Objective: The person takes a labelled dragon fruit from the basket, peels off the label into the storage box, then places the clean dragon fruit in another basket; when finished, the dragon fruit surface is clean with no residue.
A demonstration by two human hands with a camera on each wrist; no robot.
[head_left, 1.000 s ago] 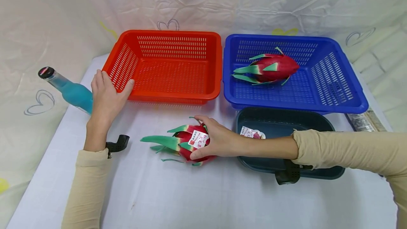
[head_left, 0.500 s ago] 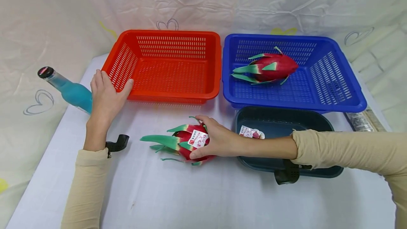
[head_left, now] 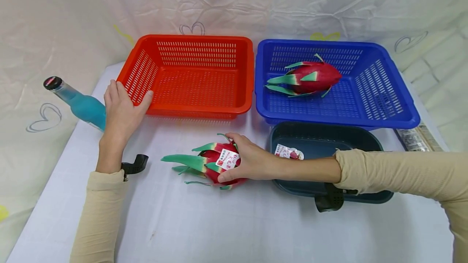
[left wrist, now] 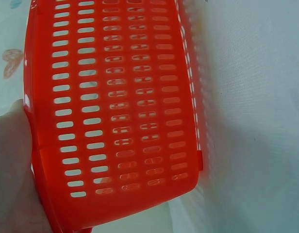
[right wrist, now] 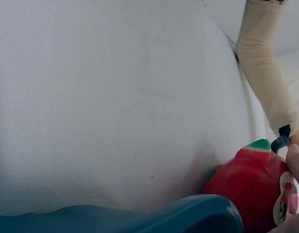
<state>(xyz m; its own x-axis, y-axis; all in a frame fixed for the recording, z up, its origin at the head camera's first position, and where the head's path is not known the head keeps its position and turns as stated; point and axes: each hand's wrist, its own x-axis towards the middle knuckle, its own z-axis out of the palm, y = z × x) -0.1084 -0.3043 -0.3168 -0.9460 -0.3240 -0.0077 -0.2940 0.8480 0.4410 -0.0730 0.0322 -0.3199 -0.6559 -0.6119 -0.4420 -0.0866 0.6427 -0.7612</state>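
Observation:
My right hand point(head_left: 252, 157) holds a red dragon fruit point(head_left: 210, 164) with green leaf tips and a white sticker, lying on the white tabletop. In the right wrist view the fruit's rounded red end point(right wrist: 244, 189) shows beside the fingers. At the left front corner of a red slotted plastic basket point(head_left: 199, 90), my left hand point(head_left: 122, 111) grips the rim, thumb on the front edge and fingers on the side. The basket's slotted wall point(left wrist: 115, 111) fills much of the left wrist view. A second dragon fruit point(head_left: 316, 78) lies in the blue basket point(head_left: 340, 120).
Below my right forearm is a dark teal tray point(head_left: 300, 190), in front of the blue basket. A white label point(head_left: 289, 152) shows in it. Left of my left hand stands a bottle of blue liquid point(head_left: 87, 109) with a black cap. A clear packet point(head_left: 418, 138) lies at the right edge.

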